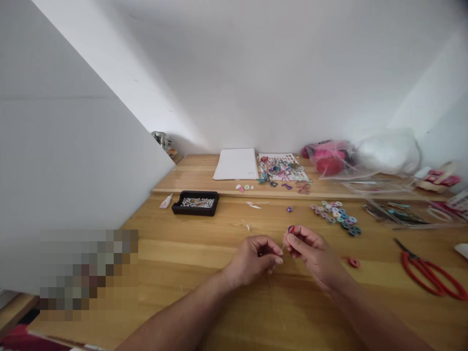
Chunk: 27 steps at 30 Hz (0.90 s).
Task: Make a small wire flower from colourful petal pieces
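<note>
Near the middle of the wooden table [175, 253], my left hand [258, 258] pinches a thin, pale strand or wire between thumb and fingertips. The strand runs up to my right hand [307, 248], whose thumb and fingers are closed on a small red and purple piece [291, 229]. Both hands' fingertips are close together but apart. A faint thread end hangs below my left hand. Right of my right hand lies a red spool [353, 263]. A small purple piece [289, 209] lies beyond the hands, and small white scraps [253, 205] lie to its left.
A black tray [195, 203] of beads and a small white tube [165, 201] lie at the left. Several spools [338, 214] lie behind my right hand. Red-handled scissors [427, 273] are at the right. White paper [237, 164] and colourful pieces [281, 168] rest on the raised shelf.
</note>
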Each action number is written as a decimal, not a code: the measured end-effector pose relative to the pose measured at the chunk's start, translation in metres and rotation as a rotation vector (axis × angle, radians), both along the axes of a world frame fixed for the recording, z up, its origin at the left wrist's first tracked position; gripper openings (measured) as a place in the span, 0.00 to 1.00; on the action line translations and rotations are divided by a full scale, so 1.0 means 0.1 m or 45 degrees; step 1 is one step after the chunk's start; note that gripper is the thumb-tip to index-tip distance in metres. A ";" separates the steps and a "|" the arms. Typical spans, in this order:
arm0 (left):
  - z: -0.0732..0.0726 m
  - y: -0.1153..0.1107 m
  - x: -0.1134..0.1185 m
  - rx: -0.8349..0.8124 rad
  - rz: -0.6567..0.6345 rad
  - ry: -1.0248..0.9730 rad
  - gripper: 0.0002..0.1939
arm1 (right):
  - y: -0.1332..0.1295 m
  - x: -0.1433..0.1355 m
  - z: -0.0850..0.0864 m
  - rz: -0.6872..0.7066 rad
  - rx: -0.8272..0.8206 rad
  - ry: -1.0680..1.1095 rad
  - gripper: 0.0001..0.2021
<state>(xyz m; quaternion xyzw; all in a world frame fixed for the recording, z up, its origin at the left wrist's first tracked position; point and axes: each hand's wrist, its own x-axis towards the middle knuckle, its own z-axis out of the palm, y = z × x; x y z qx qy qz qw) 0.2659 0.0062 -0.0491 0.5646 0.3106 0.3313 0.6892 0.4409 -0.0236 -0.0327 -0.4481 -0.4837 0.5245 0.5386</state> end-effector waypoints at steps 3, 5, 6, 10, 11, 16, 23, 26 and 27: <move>0.01 -0.01 0.00 -0.030 -0.024 0.000 0.15 | -0.01 0.00 0.00 0.015 0.011 -0.003 0.11; 0.02 -0.01 0.00 -0.061 -0.037 0.004 0.16 | -0.01 0.00 0.01 0.017 0.016 -0.005 0.11; 0.02 -0.01 -0.01 -0.076 -0.046 0.008 0.17 | -0.01 0.00 0.01 0.019 0.019 -0.005 0.11; 0.04 0.01 -0.02 -0.130 -0.085 0.028 0.19 | -0.01 -0.01 0.00 0.027 0.018 -0.011 0.11; 0.05 0.01 -0.03 -0.140 -0.087 0.033 0.19 | -0.01 -0.01 0.00 0.028 0.014 -0.008 0.11; 0.07 0.01 -0.02 -0.132 -0.076 0.033 0.19 | -0.02 -0.01 0.01 0.021 -0.006 0.032 0.11; 0.03 0.00 -0.01 -0.112 -0.073 0.029 0.18 | -0.01 -0.01 0.02 0.028 -0.022 0.005 0.12; -0.01 0.02 -0.01 -0.111 -0.054 0.026 0.19 | 0.00 0.00 0.01 -0.004 -0.031 -0.003 0.12; -0.02 0.03 -0.01 -0.108 -0.036 0.016 0.19 | 0.00 0.00 0.00 -0.016 -0.033 -0.012 0.13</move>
